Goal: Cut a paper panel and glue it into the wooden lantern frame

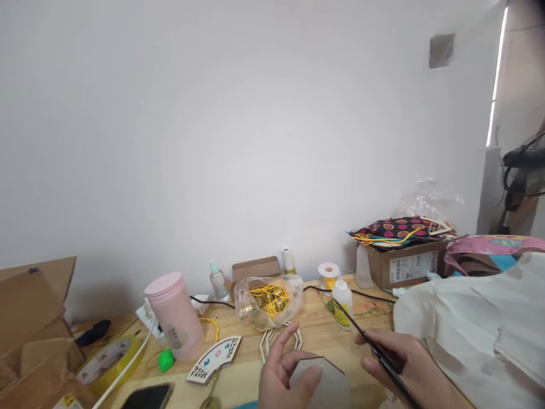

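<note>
Your left hand pinched a gray board, your right hand gripped a black stick; a clear bag held yellow strings.

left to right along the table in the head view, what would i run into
Open cardboard box → yellow tape roll → pink lidded cup → clear pump bottle → plastic bag with yellow cords → white bottle with a yellow label → box with a white label
</note>
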### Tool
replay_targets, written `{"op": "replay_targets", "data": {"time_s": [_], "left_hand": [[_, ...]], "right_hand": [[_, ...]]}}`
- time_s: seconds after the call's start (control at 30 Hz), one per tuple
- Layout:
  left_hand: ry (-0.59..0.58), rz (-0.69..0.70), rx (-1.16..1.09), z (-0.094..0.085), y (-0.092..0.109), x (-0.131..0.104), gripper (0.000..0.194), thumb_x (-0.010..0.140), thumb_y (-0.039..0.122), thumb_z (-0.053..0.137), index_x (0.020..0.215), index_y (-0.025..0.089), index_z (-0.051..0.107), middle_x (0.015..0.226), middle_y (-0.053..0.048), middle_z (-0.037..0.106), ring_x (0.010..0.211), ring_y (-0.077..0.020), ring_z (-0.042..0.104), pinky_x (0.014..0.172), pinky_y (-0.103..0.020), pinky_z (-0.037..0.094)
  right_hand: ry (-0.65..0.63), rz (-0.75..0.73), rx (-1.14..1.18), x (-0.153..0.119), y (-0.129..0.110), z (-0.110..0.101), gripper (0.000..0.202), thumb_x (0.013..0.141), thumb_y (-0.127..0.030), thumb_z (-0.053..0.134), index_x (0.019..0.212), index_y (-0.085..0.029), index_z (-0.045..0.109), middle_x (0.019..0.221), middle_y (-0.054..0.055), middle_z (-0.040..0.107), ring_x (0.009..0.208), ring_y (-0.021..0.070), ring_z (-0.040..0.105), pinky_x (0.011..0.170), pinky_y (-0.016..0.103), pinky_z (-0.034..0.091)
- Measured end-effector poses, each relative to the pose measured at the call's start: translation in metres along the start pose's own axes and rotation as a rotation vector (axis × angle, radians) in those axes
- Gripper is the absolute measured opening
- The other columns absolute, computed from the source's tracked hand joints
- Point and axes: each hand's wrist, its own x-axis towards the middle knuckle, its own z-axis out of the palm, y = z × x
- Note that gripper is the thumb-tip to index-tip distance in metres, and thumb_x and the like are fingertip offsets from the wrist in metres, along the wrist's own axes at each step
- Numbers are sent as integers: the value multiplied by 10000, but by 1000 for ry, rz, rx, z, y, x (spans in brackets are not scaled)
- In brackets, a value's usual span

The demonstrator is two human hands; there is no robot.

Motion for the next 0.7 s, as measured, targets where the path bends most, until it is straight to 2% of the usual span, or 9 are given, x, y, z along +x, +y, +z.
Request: {"op": "replay_targets", "data": {"time_s": [0.07, 0.23, 0.33, 0.43, 0.53, 0.6, 0.7], "left_hand": [[14, 21, 12, -1, -1, 1, 716, 455, 288, 758, 1066, 132, 419, 611, -27, 671, 584, -144, 602, 567, -221, 413], [-15, 21, 3, 4, -2, -2, 663, 440, 312, 768, 1011, 154, 469, 607, -36, 674, 561, -140, 594, 545, -220, 408], [-39, -20, -30, 6, -7, -4, 625, 434, 305, 775, 979, 165, 505, 615, -51, 684, 549, -153, 599, 528, -229, 411], [-70, -22, -83, 4, -13, -2, 532, 434, 274, 783, 911, 176, 570, 637, -58, 691, 556, -150, 603, 543, -226, 417], [-43, -19, -202, 0, -16, 3, 441, 448, 227, 784, 858, 204, 624, 830, -62, 695, 774, -158, 616, 687, -222, 425], [-100, -190, -324, -1, -16, 5, 401, 512, 318, 746, 881, 209, 633, 945, -72, 671, 910, -187, 587, 782, -259, 406], [-367, -521, -408, 0, -14, 5, 562, 620, 580, 546, 922, 113, 628, 891, -156, 664, 855, -273, 604, 768, -374, 418]], "right_hand": [[-11, 8, 40, 0, 4, 2, 280, 719, -369, 498, 850, -165, 639, 594, 3, 584, 523, 153, 519, 470, 224, 381], [-73, 32, 277, -7, -3, 14, 234, 647, -294, 577, 840, -163, 603, 643, -4, 581, 530, 135, 527, 486, 206, 400], [-116, 5, 258, -9, -8, 20, 143, 611, -207, 612, 748, -185, 576, 602, -39, 559, 515, 111, 513, 481, 176, 384], [-34, -226, 82, -10, -5, 20, 72, 633, -137, 576, 658, -198, 549, 541, -53, 505, 479, 92, 471, 443, 166, 336], [153, -556, -72, -11, -1, 13, 98, 738, -123, 496, 719, -204, 549, 548, -23, 512, 478, 103, 462, 431, 190, 307], [269, -744, -187, -11, 0, 8, 132, 824, -157, 436, 785, -202, 554, 555, 1, 549, 486, 117, 468, 436, 209, 306], [245, -852, -292, -12, -2, 8, 233, 884, -272, 383, 764, -196, 568, 541, 12, 577, 477, 118, 484, 447, 219, 329]]}}
